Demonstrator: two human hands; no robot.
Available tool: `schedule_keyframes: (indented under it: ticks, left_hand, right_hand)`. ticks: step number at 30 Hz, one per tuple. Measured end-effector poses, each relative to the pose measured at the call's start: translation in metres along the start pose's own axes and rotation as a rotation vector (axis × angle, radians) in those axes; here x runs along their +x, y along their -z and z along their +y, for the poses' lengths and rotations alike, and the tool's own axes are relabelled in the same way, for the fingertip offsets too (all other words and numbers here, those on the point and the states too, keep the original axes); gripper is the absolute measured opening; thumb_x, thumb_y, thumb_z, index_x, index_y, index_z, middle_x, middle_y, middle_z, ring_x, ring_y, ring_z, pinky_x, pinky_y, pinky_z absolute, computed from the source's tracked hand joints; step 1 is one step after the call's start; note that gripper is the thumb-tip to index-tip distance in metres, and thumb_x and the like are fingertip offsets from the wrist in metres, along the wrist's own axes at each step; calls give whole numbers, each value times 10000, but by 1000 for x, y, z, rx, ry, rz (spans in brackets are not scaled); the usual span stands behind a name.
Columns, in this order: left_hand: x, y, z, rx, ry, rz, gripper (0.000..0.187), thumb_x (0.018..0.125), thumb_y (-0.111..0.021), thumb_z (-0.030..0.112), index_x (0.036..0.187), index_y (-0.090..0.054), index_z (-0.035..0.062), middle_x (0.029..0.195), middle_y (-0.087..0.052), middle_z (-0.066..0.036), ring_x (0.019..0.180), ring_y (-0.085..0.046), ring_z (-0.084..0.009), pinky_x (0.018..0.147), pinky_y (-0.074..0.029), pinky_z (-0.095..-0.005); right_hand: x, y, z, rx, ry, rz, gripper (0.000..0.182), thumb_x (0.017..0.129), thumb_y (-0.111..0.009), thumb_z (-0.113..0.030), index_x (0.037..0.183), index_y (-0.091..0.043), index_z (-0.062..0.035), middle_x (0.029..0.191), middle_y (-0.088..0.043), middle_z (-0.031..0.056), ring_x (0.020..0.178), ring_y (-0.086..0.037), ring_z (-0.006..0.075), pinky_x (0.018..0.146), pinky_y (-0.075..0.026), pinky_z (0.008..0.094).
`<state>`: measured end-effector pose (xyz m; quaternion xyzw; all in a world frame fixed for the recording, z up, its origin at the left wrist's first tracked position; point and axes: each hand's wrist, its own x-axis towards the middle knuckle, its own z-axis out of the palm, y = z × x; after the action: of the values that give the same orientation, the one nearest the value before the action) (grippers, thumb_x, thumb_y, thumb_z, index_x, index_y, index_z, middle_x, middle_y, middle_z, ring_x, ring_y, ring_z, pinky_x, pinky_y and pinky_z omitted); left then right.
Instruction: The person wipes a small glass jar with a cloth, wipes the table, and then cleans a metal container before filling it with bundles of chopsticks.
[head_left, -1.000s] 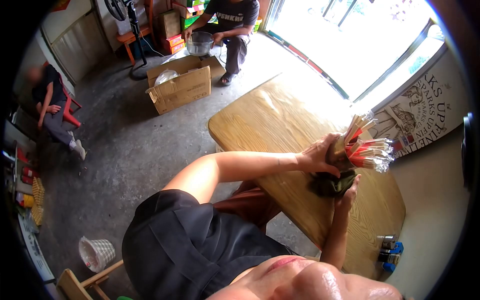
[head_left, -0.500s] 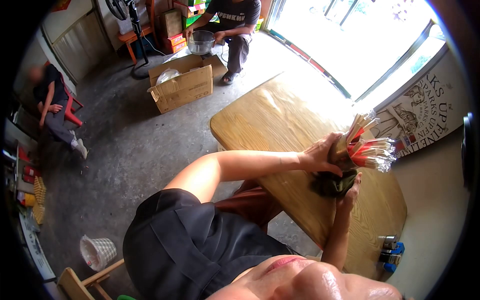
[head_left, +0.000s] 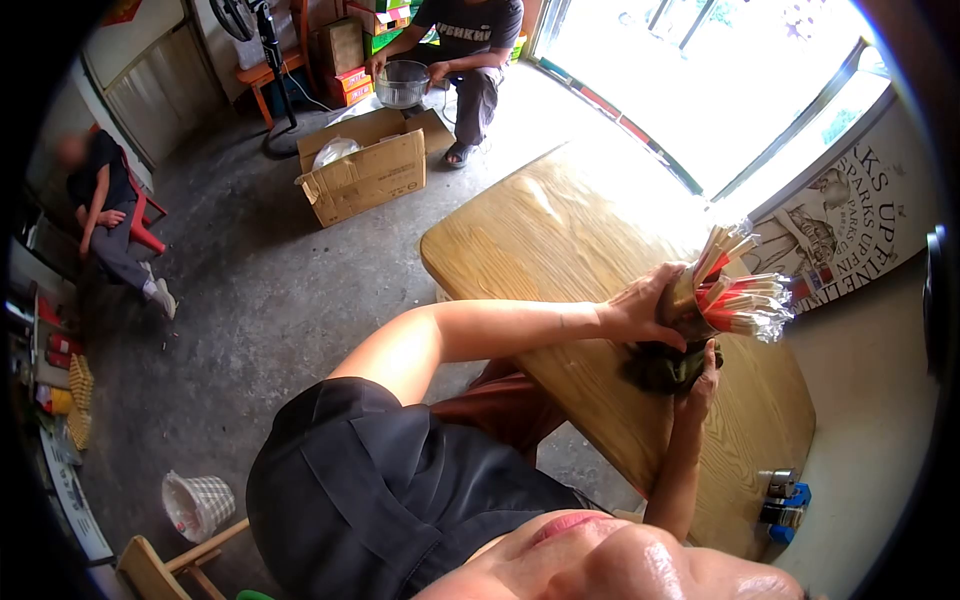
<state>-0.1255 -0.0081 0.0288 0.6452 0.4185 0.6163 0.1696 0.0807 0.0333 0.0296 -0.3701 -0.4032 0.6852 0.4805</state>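
My left hand (head_left: 645, 308) is wrapped round a brownish cylindrical holder (head_left: 684, 306), tilted over the wooden table (head_left: 510, 235). Packed inside it are many wrapped chopsticks (head_left: 745, 300) with red and clear plastic sleeves, their ends pointing right. Close below the holder, my right hand (head_left: 703, 380) has its fingers closed on a dark green cloth (head_left: 665, 368). The cloth lies against the holder's underside, and part of it is hidden by the holder and the fingers.
Metal and blue containers (head_left: 785, 508) stand at the table's wall side, near a printed sign (head_left: 850, 225). A cardboard box (head_left: 365, 175) sits on the floor before a person holding a clear bowl (head_left: 402, 85). Another person sits at left; a wastebasket (head_left: 200, 505) stands lower left.
My right hand has shifted slightly up and left with the cloth, its fingers now nearer the holder. The holder stays in my left hand, almost unmoved.
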Motion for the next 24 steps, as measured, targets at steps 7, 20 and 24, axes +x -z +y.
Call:
schedule_keyframes:
  ticks: [7,20,24]
  left_hand:
    - [0,-1,0,14,-3,5,1088,563,-880,394,1343,-234,-4,1269,-430,-264,1186,-454,-408,991,-382,-426]
    - [0,0,1,-1,9,-10,1089,568,-878,390,1345,-220,4,1282,-423,-265,1199,-447,-404,1004,-373,-424]
    - [0,1,1,9,12,-9,1093,568,-877,395,1348,-219,3,1285,-421,-267,1203,-444,-406,1003,-373,-427]
  right_hand:
    - [1,4,1,-43,4,10,378,930,-565,-289,1207,-532,-34,1124,-613,90,959,-623,207,804,-538,355]
    - [1,5,0,-77,-13,20,363,941,-537,-285,1196,-540,-26,1133,-609,88,977,-617,198,829,-525,342]
    - [-4,-2,-3,-80,-3,36,368,933,-553,-268,1211,-528,-27,1145,-603,94,988,-616,206,835,-526,350]
